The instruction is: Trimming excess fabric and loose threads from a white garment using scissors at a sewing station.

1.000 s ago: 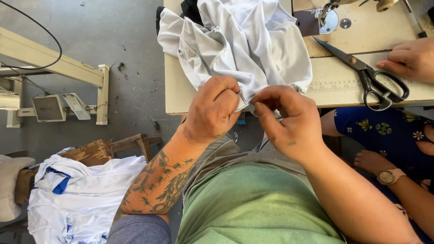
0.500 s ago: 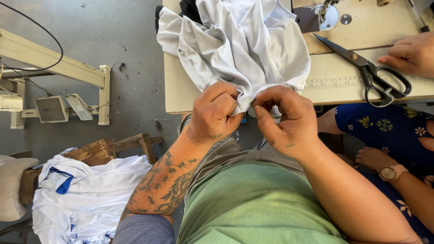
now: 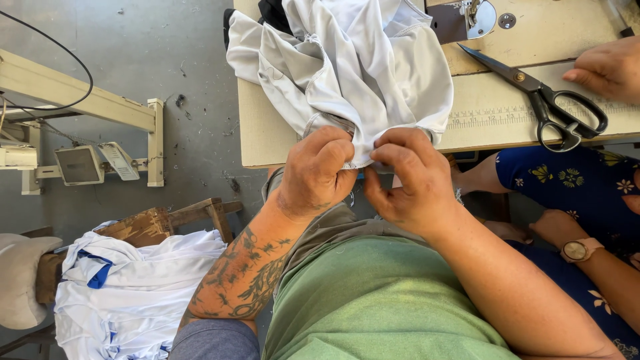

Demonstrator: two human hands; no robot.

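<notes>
Head view, landmark: we take the pale wooden sewing table [image 3: 280,143] as our reference for every place below.
Left hand: our left hand [image 3: 319,172], on a tattooed forearm, is at the table's near edge, fingers curled tight and pinching the hem of the crumpled white fabric garment [image 3: 360,63].
Right hand: our right hand [image 3: 408,181] sits just beside the left, thumb and fingers closed on the same hem, the two hands almost touching.
Garment: it lies heaped on the table's left part, its lower edge hanging over the near edge into our grip.
Scissors: the black-handled steel scissors [image 3: 543,99] lie flat on the table, to the right of the garment and apart from it, blades shut.
Co-worker: another person's hand [image 3: 608,67] rests on the table's right end, beside the scissor handles; that person's dark blue flowered clothing [image 3: 567,183] and a wrist with a pale wristwatch [image 3: 579,250] show below the table edge.
Floor side: a pile of white cloth with blue trim [image 3: 133,290] rests on a worn wooden stool [image 3: 170,220], left of the table and below it.
</notes>
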